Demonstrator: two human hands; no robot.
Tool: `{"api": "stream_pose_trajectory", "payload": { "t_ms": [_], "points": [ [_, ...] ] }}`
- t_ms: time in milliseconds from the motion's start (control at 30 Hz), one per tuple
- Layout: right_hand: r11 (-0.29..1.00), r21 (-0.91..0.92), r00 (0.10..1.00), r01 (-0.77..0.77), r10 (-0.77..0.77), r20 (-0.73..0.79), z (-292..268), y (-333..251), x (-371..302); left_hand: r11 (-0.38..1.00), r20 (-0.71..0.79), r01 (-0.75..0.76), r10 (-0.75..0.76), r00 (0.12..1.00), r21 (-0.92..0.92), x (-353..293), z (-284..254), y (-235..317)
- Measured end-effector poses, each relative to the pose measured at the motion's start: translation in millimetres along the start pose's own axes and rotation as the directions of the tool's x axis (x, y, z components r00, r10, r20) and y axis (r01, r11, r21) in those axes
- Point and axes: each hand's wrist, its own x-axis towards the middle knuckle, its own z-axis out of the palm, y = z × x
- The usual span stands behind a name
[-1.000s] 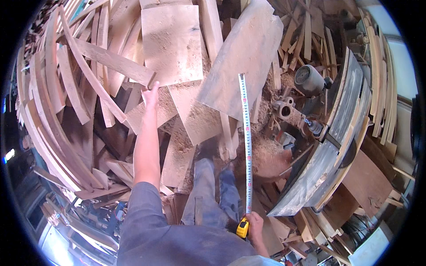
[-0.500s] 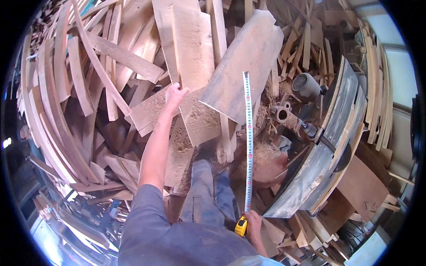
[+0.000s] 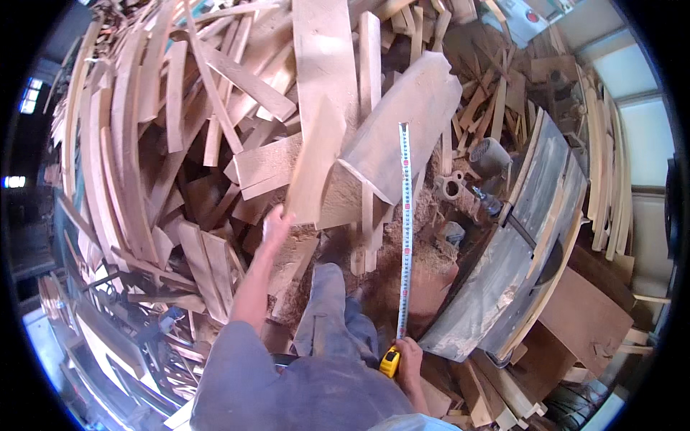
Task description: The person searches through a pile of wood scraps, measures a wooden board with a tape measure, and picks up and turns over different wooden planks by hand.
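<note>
My left hand [image 3: 277, 224] is closed on the near corner of a pale wooden board [image 3: 313, 172], which slants away from me over other boards. In my right hand [image 3: 410, 357], low and close to my body, is a tape measure [image 3: 390, 361] with a yellow case. Its white blade [image 3: 407, 237] is drawn out long and straight, pointing away from me. The blade's far end passes in front of a broad, dusty board [image 3: 410, 115] with a rough edge. Right of the held board's near end, that broad board's near edge shows.
Loose wooden strips [image 3: 129, 136] are heaped on the left. At the right stand a grey, worn machine table [image 3: 503, 287] and a cylindrical motor [image 3: 490, 156]. Sawdust [image 3: 424, 244] covers the ground between. A brown panel [image 3: 586, 309] leans beyond the machine.
My left hand has drawn nearer to my body, and the board it grips now lies at a slant. The view has shifted slightly. My right hand keeps the extended tape measure in about the same place.
</note>
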Motion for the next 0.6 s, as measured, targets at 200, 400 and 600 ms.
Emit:
{"api": "stream_pose_trajectory", "payload": {
  "t_ms": [200, 400, 600],
  "points": [
    [0.988, -0.004, 0.985, 0.157, -0.157, 0.076, -34, 12, -27, 0.99, -0.044, 0.137, -0.138, 0.989, -0.032, -120, 31, -15],
    [0.972, 0.003, 0.95, 0.235, -0.231, 0.212, -62, 33, -40, 0.555, 0.24, 0.359, -0.277, 0.93, -0.751, -228, 13, 63],
    [0.944, -0.043, 0.93, 0.326, -0.313, 0.194, -72, 71, -7, 0.595, 0.161, 0.311, -0.292, 0.943, -0.741, -314, 3, 14]
  ]
}}
